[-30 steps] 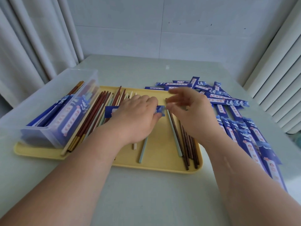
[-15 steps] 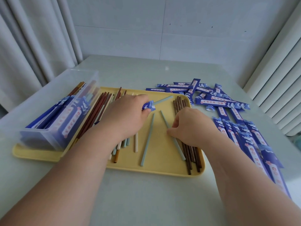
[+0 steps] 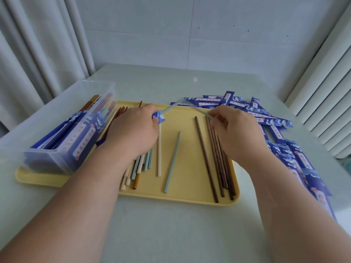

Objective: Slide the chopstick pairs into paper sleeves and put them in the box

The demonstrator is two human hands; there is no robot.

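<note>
**Chopstick pair: second stick lifted, insertion pending**

The first chopstick [image 3: 170,108], pale blue, sits partly inside the paper sleeve [image 3: 158,117]. Its free end projects from the sleeve mouth toward 1 o'clock. The left hand [image 3: 133,133] grasps the sleeve with its fingers curled round it, over the 10 o'clock area of the tray [image 3: 190,198].

Change: half a second ago the right hand [image 3: 237,133] lay low on the tray, over a pale blue stick near centre. It now pinches that second chopstick [image 3: 197,109] at the fingertips and has raised it off the tray. The stick is motion-blurred and points toward 11 o'clock. Its far end comes close to the first chopstick's free end over the tray's 12 o'clock edge. Contact between the two cannot be determined.

Assessment: the pair is half loaded. The next step is probably to line the second chopstick up with the sleeve mouth and slide it in beside the first. The mouth is already occupied, so the stick may snag on it.

Surroundings:
- A spare blue chopstick [image 3: 172,160] lies at tray centre, with a cream chopstick [image 3: 159,149] just beside it at 9 o'clock.
- The brown chopsticks [image 3: 218,158] lie at 3 o'clock, partly under the right hand.
- The box [image 3: 47,161] stands on the tray's 9 o'clock end and holds filled sleeves [image 3: 81,137].
- The empty sleeves [image 3: 275,122] are heaped on the counter [image 3: 171,234], from 1 to 4 o'clock of the tray.

Many sticks are still loose, so the task is well short of complete.
</note>
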